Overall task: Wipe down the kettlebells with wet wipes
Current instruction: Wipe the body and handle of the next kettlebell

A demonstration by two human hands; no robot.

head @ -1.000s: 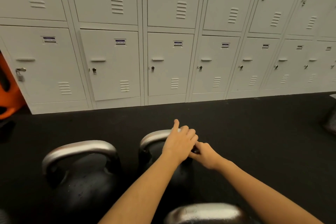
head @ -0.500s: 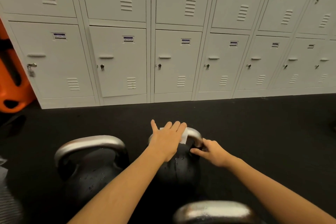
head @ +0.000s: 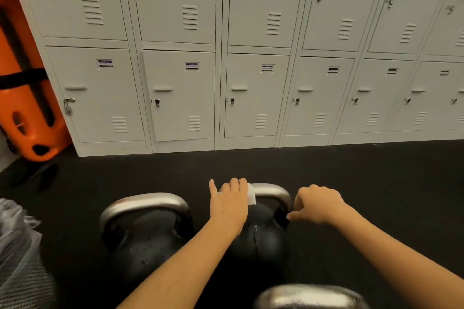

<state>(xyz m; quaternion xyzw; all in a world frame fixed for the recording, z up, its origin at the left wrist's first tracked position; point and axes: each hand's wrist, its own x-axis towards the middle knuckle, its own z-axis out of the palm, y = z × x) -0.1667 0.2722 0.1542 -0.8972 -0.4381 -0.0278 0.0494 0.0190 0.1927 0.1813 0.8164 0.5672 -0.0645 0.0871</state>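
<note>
Three black kettlebells with steel handles stand on the dark floor. The middle kettlebell (head: 263,236) is wet on its body. My left hand (head: 229,202) presses a white wet wipe (head: 251,195) over the left end of its handle, fingers curled over the bar. My right hand (head: 317,204) grips the handle's right post. A second kettlebell (head: 147,236) stands to the left, apart from my hands. Only the handle of a third kettlebell (head: 310,296) shows at the bottom edge.
A wall of grey lockers (head: 251,70) runs across the back. An orange object (head: 22,98) leans at the far left. A grey crumpled bag (head: 17,253) lies at the lower left. Black floor (head: 376,183) stretches to the right.
My left hand has slid the wipe leftward along the middle kettlebell's handle, baring the bar's right part. The right hand keeps hold of the right post. The camera has tilted.
</note>
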